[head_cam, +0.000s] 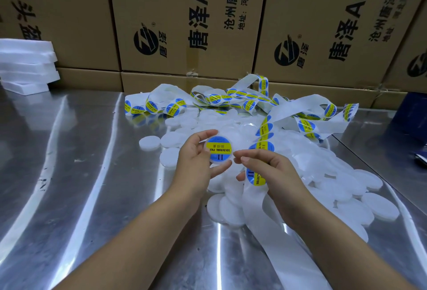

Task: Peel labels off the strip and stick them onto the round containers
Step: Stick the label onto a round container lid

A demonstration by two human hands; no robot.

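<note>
My left hand (193, 159) holds a white round container (219, 149) by its edge, thumb below and fingers above. A blue and yellow label covers its face. Just to the right, my right hand (265, 169) grips the white label strip (258, 175), fingertips close to the container's edge. The strip carries blue and yellow round labels, runs up from my right hand to a tangled heap (231, 100) at the back, and its bare backing (284, 250) trails down toward me. A pile of unlabelled white round containers (342, 188) lies under and to the right of my hands.
The steel table (80, 174) stretches to the left. Loose white containers (149, 143) lie left of the pile. Stacked white foam sheets (25, 65) sit at the back left. Cardboard boxes (184, 24) wall off the back. A dark blue object (413, 114) is at the right edge.
</note>
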